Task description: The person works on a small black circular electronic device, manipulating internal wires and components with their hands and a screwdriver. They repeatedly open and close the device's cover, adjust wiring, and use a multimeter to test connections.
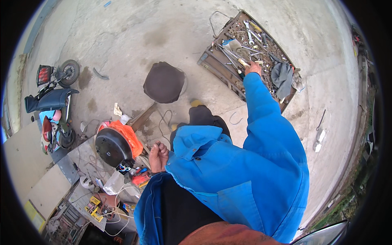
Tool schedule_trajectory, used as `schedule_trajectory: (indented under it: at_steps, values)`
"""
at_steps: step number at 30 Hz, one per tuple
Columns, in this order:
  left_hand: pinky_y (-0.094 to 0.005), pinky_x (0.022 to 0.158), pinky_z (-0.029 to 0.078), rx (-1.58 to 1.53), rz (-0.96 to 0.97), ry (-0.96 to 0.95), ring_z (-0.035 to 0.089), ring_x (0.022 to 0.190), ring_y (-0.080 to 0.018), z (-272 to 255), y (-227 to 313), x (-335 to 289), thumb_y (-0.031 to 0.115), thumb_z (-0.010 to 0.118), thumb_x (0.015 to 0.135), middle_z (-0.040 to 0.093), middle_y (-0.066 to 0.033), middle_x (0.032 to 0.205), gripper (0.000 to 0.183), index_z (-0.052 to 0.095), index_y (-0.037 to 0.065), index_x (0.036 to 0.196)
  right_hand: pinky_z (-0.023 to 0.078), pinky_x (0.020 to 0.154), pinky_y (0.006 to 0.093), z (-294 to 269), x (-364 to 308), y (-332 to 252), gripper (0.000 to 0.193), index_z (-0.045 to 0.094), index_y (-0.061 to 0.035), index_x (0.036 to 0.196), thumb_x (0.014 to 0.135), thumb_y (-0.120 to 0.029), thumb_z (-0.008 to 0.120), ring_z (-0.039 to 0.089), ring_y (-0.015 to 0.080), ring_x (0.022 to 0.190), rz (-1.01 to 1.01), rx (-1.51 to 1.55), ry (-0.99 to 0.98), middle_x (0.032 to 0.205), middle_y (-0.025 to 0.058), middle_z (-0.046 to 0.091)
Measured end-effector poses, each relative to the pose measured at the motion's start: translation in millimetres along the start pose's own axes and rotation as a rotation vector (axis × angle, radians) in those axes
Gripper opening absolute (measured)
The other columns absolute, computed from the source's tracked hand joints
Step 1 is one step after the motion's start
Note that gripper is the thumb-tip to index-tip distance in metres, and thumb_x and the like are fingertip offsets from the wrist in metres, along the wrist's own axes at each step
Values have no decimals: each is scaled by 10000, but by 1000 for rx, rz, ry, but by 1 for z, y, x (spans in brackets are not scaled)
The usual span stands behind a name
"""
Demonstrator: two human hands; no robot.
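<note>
My right hand point(253, 68) reaches down into a wide, shallow metal tool tray point(212, 67) at the far right. Its fingers rest among the tools, beside a screwdriver with a pale handle point(243, 63); whether they grip anything is hard to see. Around it lie wrenches point(248, 32), many small rusty metal parts and a grey cloth point(281, 77). My left hand point(158, 157) is held near my waist with its fingers curled closed, and what may be in them is hidden. Just left of it stands a black round housing point(113, 147) with coloured wires, against an orange plastic bag point(132, 139).
A stool with a dark cover point(164, 82) stands ahead of me. To the left is a parked scooter point(51, 108). Cables and a yellow box point(94, 208) lie on the cluttered surface at lower left. A metal rod point(321, 120) lies on the concrete at right.
</note>
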State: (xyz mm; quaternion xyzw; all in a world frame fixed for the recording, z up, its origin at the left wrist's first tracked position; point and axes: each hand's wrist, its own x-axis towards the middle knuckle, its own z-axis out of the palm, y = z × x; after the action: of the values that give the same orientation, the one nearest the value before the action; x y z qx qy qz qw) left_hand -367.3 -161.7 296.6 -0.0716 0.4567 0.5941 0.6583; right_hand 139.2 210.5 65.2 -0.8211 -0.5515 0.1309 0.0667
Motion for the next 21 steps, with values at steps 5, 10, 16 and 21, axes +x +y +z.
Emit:
schedule_trajectory:
  at_steps: [5, 10, 16, 21]
  values:
    - [-273, 702, 433, 46, -50, -18, 495, 793, -134, 3, 1, 4, 314, 624, 1084, 539, -21, 902, 292, 605, 46, 1196, 514, 1037, 474, 8, 40, -14, 273, 746, -121, 1198, 937, -190, 702, 649, 396, 1165, -182, 249, 116, 1215, 185, 702]
    - [-272, 699, 435, 94, -95, 12, 499, 798, -134, 6, -2, 8, 326, 640, 1075, 541, -22, 907, 304, 599, 44, 1183, 541, 994, 461, 25, 87, -65, 231, 747, -125, 1189, 990, -152, 633, 676, 389, 1122, -449, 362, 192, 1170, 156, 729]
    - [-281, 699, 433, 115, -128, 26, 503, 812, -146, 3, -6, 14, 301, 644, 1075, 546, -36, 920, 294, 612, 36, 1200, 526, 1028, 481, 24, 105, -129, 354, 696, -219, 1317, 980, -144, 616, 598, 295, 1285, -470, -304, -40, 1305, 39, 697]
    - [-287, 708, 433, 64, -118, 45, 506, 820, -154, 0, -9, 12, 284, 637, 1080, 549, -44, 921, 284, 626, 27, 1201, 460, 1077, 534, -10, 82, -149, 413, 646, -239, 1324, 930, -115, 668, 535, 283, 1351, -387, -411, -143, 1414, 38, 595]
